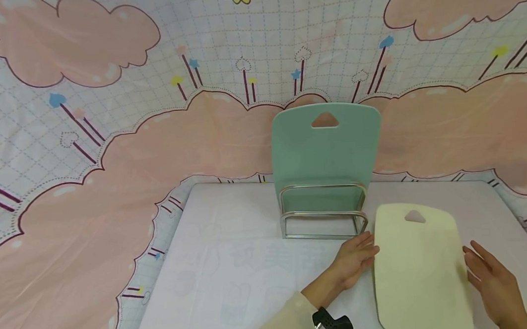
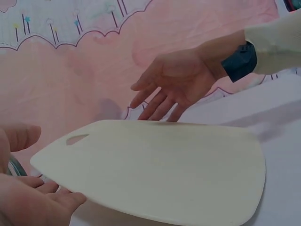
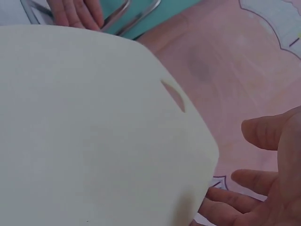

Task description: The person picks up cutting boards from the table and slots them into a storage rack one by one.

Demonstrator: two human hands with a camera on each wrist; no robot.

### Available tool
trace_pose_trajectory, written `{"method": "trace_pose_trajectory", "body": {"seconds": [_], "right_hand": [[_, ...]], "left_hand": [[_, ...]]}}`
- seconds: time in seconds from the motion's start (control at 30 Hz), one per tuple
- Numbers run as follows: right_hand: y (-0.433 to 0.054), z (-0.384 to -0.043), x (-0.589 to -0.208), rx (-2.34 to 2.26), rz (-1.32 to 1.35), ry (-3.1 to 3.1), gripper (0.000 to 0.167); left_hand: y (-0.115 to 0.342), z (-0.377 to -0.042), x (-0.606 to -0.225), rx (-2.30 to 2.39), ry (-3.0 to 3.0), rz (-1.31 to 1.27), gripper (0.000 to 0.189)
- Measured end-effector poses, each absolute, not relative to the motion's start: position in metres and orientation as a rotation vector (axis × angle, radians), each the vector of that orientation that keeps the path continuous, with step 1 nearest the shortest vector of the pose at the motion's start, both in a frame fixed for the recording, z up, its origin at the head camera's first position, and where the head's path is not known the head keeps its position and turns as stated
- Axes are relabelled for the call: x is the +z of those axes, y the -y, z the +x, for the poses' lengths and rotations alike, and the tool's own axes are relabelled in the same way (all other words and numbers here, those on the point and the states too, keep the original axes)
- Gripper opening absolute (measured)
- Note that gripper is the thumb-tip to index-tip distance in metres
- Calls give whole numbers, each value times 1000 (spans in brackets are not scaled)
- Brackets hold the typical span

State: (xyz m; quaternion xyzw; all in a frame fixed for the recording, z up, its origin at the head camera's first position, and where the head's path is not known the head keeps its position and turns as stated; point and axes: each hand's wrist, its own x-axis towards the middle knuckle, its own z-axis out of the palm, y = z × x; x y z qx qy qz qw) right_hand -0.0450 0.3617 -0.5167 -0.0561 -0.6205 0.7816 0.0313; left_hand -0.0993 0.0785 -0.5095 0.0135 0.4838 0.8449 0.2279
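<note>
A cream cutting board point(image 1: 421, 270) with a cut-out in its top end is at the right of the head view. My left hand point(image 1: 353, 261) is at its left edge, fingers extended, fingertips right at the rim. On the other side, my right hand point(image 1: 493, 276) has its fingers spread and relaxed by the right edge. Both thumbs stand off the board; the right wrist view has the right thumb point(image 3: 265, 132) raised apart from it. Some fingertips are hidden behind the board's rim in the wrist views.
Just behind the left hand stands a metal wire rack point(image 1: 324, 213). A green cutting board point(image 1: 325, 151) is upright in its back slot. The white table point(image 1: 215, 271) meets a pink, cloud-patterned cloth point(image 1: 226, 136) behind.
</note>
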Motion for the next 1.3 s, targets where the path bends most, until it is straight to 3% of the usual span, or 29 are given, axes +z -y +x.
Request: {"method": "trace_pose_trajectory", "body": {"seconds": [0.2,0.37,0.5,0.8,1.0,1.17,1.3], "right_hand": [[-361,-46,-517,2452,-191,1840,59],[-360,-45,-513,2492,-216,1746,40],[-356,-45,-504,2467,-276,1730,35],[-384,-60,-539,2435,-296,1757,50],[-362,-51,-507,2404,-426,1751,46],[-348,-47,-490,2392,-415,1636,37],[-344,-48,-485,2386,-390,1607,40]], "left_hand": [[-79,-98,-505,2332,-1372,43,53],[-78,-97,-500,2335,-1395,62,47],[-78,-99,-497,2335,-1414,89,43],[-79,-101,-490,2329,-1439,111,41],[-78,-102,-485,2250,-1506,208,48],[-79,-105,-480,2215,-1508,244,50],[-79,-108,-475,2194,-1510,227,55]]}}
